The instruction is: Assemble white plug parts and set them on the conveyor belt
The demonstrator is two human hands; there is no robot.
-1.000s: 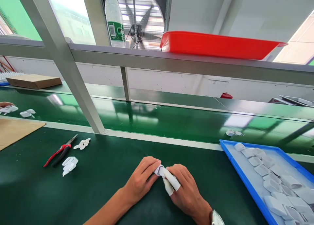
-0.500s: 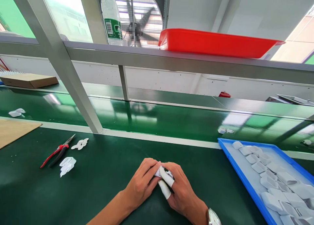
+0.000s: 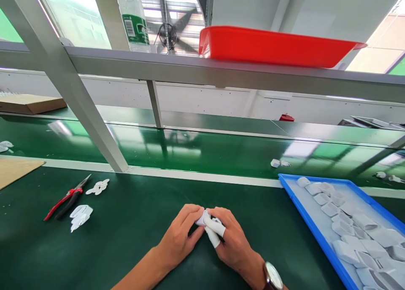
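My left hand (image 3: 182, 230) and my right hand (image 3: 236, 239) meet over the green tabletop, closed around a small white plastic part (image 3: 201, 219). Fingertips of both hands press on it, and most of the part is hidden behind them. White finger covers (image 3: 215, 226) wrap the thumb and index finger of my right hand, and a watch (image 3: 273, 276) is on that wrist. To the left lie red-and-black pliers (image 3: 68, 197), a flat white piece (image 3: 98, 187) and folded-looking white pieces (image 3: 81, 216).
A blue-rimmed tray (image 3: 311, 235) with several white plastic parts stands at right. Behind the table runs a green conveyor belt (image 3: 202, 153) carrying small white pieces (image 3: 276, 163). A slanted metal post (image 3: 91, 108) rises at left; a red tray (image 3: 272, 47) and bottle (image 3: 134, 24) sit on the rail.
My fingers have shifted slightly on the white part, showing more of its left end. The pieces on the belt have moved left. My view has tilted a little.
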